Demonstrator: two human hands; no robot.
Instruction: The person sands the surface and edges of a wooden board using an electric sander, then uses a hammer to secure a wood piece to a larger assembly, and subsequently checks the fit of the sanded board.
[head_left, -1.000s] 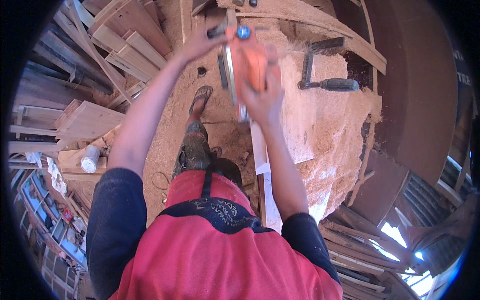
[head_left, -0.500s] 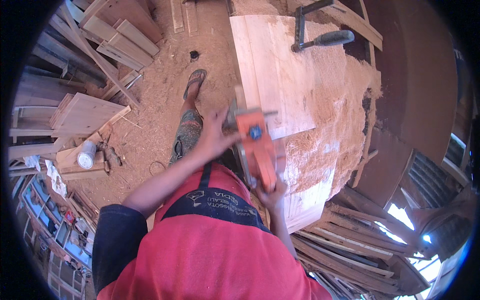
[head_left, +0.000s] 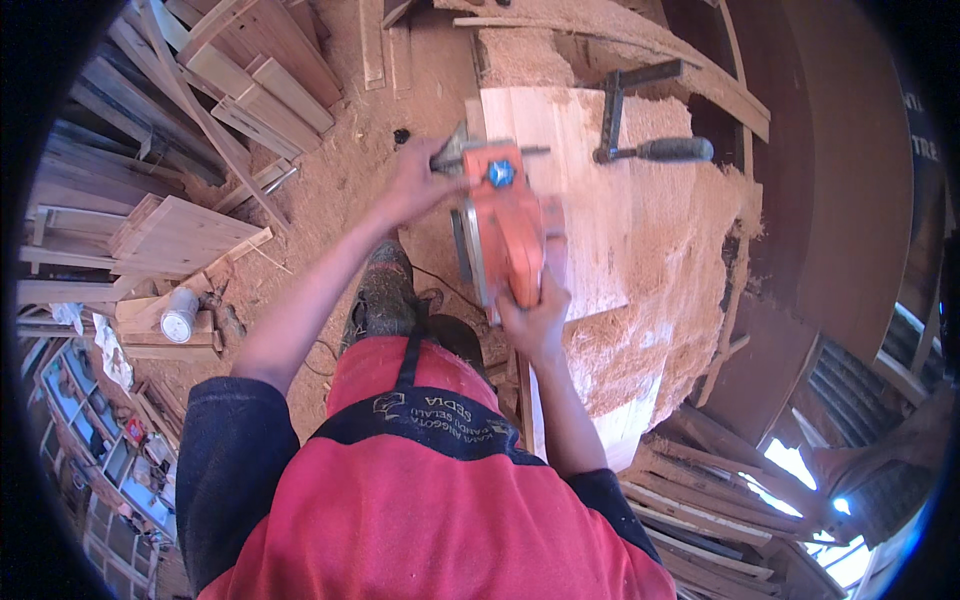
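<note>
An orange electric planer [head_left: 507, 225] with a blue knob runs along the left edge of a pale wooden board [head_left: 592, 235]. My right hand [head_left: 538, 318] is wrapped round the planer's rear handle. At the planer's front left, my left hand [head_left: 415, 185] holds on by the metal guide, its thumb reaching toward the knob; some of its fingertips are hidden. A dark screw clamp [head_left: 670, 150] with a thick handle sits on the far part of the board. The planer's underside is out of sight, and it looks slightly blurred.
Heaped shavings [head_left: 690, 250] cover the bench right of the board. Wood panels [head_left: 185, 235] lean at the left, near a white container [head_left: 180, 315]. Stacked strips [head_left: 710, 500] lie at the lower right. A dark cable [head_left: 450, 285] hangs beside my leg.
Both hands have pushed the planer forward along the board's left edge, away from my body. My arms are stretched further out, and the view has tilted so the bench appears lower.
</note>
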